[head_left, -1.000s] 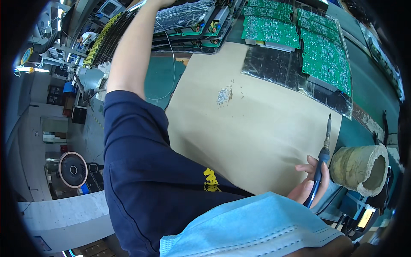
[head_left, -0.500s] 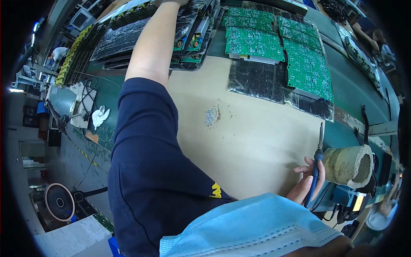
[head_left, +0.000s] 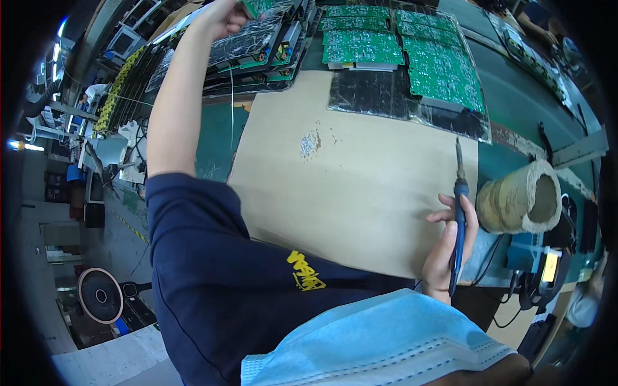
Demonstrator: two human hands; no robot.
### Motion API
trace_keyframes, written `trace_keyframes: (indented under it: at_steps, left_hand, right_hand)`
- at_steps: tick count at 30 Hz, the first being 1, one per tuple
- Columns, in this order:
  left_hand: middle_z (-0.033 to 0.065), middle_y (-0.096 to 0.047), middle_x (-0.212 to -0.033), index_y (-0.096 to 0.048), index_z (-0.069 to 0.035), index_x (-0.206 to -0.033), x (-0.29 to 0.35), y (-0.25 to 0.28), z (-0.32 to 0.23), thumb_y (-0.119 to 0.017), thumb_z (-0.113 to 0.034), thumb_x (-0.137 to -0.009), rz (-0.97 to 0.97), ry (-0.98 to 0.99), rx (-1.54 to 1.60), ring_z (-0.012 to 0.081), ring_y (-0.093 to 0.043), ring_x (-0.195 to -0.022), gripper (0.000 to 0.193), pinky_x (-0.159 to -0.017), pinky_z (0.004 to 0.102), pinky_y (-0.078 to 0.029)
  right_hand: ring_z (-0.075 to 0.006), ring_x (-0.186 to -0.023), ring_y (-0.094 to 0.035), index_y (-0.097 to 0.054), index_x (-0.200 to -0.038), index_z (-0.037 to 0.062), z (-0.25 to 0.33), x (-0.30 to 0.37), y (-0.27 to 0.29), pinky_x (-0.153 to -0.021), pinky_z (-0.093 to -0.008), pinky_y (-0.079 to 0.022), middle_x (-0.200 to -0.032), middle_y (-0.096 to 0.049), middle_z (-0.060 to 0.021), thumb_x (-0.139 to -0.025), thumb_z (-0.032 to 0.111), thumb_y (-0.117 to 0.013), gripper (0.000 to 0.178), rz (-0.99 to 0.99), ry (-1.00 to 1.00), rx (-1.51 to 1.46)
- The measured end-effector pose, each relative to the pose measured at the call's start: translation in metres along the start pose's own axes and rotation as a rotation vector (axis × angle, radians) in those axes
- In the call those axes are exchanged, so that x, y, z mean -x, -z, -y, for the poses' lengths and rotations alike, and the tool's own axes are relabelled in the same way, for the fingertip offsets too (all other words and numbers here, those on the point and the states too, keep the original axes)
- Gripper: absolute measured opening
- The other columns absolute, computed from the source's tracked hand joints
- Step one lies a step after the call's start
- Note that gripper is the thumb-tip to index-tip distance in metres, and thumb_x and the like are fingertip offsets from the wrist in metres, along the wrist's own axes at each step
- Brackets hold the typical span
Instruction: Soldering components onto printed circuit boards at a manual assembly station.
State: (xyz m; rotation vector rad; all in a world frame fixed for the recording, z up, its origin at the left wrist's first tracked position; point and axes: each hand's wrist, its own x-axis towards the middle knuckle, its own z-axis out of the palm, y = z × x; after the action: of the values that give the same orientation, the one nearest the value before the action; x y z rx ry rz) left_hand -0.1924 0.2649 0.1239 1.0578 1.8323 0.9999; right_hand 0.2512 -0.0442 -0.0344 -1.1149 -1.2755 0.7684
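head view: your right hand (head_left: 440, 256) grasps a soldering iron (head_left: 459, 225) by its blue handle at the near right of a tan sheet (head_left: 335, 212), while your left arm is extended toward the far left of the bench. there your left hand (head_left: 217, 22), fingers curled, is at the edge of a small, tilted green circuit board (head_left: 259, 6), just above a stack of black panels (head_left: 248, 46) with components showing between the layers. the picture's rim cuts the board off, and whether your fingers are clasped on it cannot be told. the iron's long axis runs away from your body, its bare tip near the front edge of a black film-wrapped panel (head_left: 364, 95) bearing two columns of green boards (head_left: 444, 71). the small board lies ahead and well to the left of that tip, with most of the sheet's width between; your left hand is by far the nearer. a little heap of silvery bits (head_left: 310, 144) sits on the sheet between them, and a thick-walled clay-coloured cylinder (head_left: 505, 206) lies just beside your right hand.
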Motion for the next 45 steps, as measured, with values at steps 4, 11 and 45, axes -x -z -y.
trace_keyframes:
  at_steps: [4, 11, 45]
  left_hand:
    - [0.0178, -0.070, -0.102, -0.059, -0.001, -0.126, 0.135, -0.008, 0.031, -0.046, -0.044, -0.102, 0.535, -0.085, 0.395, 0.0079, -0.041, -0.053, 0.052, -0.045, 0.0229, -0.032]
    - [0.0152, -0.069, -0.087, -0.059, -0.002, -0.115, 0.261, -0.105, 0.117, -0.031, -0.040, -0.105, 0.649, 0.209, 0.506, 0.0064, -0.029, -0.050, 0.049, -0.044, 0.0227, -0.021]
    - [0.0063, -0.059, -0.076, -0.062, 0.001, -0.106, 0.220, -0.050, 0.138, -0.045, -0.015, -0.103, 0.223, -0.628, -0.327, 0.0162, -0.056, -0.065, 0.024, -0.061, 0.0291, -0.048]
  right_hand:
    - [-0.0186, -0.084, -0.063, -0.046, -0.137, -0.0047, 0.010, -0.003, 0.000, -0.087, -0.0354, -0.049, -0.115, -0.064, -0.0223, -0.101, 0.023, -0.045, 0.045, 0.111, 0.010, -0.030]
    - [-0.0210, -0.085, -0.065, -0.047, -0.137, -0.0048, 0.013, -0.003, 0.017, -0.084, -0.0340, -0.050, -0.112, -0.065, -0.0227, -0.100, 0.013, -0.046, 0.041, 0.100, 0.173, -0.104]
    - [-0.0245, -0.075, -0.067, -0.056, -0.123, -0.0150, 0.025, -0.042, -0.062, -0.077, -0.0318, -0.050, -0.082, -0.067, -0.0222, -0.105, 0.036, -0.040, 0.056, 0.280, -0.129, -0.246]
